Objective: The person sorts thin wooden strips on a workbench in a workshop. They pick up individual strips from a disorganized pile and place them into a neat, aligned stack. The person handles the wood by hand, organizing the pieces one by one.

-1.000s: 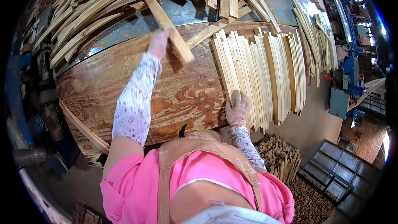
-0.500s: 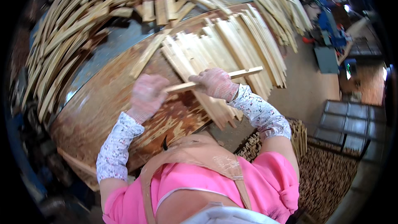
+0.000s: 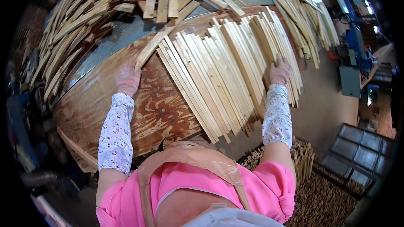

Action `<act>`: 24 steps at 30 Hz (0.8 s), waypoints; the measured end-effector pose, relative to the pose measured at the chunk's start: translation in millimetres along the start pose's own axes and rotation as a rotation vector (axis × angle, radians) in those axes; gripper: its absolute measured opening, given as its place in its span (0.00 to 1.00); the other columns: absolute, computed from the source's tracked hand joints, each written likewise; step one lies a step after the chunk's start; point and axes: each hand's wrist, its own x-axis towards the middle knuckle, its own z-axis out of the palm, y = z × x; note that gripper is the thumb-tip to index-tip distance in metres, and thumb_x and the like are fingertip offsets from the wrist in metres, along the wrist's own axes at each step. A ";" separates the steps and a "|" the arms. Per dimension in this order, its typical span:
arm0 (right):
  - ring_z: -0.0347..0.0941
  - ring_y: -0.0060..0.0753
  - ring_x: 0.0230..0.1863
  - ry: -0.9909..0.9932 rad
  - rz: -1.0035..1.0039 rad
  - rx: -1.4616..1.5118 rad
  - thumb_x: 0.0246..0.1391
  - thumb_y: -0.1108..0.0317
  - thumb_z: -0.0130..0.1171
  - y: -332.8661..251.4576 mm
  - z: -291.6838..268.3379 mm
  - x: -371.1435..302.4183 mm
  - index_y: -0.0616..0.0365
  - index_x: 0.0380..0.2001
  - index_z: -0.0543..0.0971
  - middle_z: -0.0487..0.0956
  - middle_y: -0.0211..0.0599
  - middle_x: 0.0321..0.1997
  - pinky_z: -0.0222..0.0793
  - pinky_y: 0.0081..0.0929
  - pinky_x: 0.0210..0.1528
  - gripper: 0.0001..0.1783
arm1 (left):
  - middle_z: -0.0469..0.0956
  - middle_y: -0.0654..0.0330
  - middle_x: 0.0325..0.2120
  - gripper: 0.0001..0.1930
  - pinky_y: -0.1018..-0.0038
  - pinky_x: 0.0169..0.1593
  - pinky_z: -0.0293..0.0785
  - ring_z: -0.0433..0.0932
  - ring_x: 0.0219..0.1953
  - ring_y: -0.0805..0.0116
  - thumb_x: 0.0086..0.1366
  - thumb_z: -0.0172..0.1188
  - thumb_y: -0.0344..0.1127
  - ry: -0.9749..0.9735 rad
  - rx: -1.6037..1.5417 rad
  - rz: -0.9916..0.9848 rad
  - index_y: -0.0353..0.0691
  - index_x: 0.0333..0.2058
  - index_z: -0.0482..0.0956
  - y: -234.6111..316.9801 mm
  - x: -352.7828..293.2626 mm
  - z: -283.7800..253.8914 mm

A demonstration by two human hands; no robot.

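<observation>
Both hands have parted since half a second ago, when they were close together over a single slat held crosswise; now they sit at opposite flanks of the slat row. Largest in view is the plywood board (image 3: 139, 109), a worn, grainy sheet tilted across the bench, bare on its left part. Behind it a loose heap of wooden strips (image 3: 84, 8) fans along the upper left and across the top, with another pile (image 3: 311, 12) running off to the upper right. On the board lies the row of pale slats (image 3: 219, 75), packed side by side and slanting from upper right to lower left, their near ends overhanging the board's lower edge. The left hand (image 3: 127, 77), gloved, rests on the board with fingers curled around the near end of a longer slat (image 3: 158, 44) that runs up along the row's left flank. The right hand (image 3: 279, 70), also gloved, presses on the row's right side, fingers bent over the slats; whether it grips one I cannot tell.
</observation>
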 end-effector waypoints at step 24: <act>0.81 0.49 0.58 0.022 -0.293 0.776 0.57 0.65 0.73 -106.9 1.0 -49.1 0.54 0.68 0.77 0.83 0.50 0.60 0.77 0.39 0.60 0.35 | 0.87 0.52 0.44 0.29 0.65 0.42 0.88 0.88 0.39 0.62 0.70 0.70 0.46 -0.651 -1.940 -0.579 0.33 0.61 0.75 80.4 -183.1 -43.8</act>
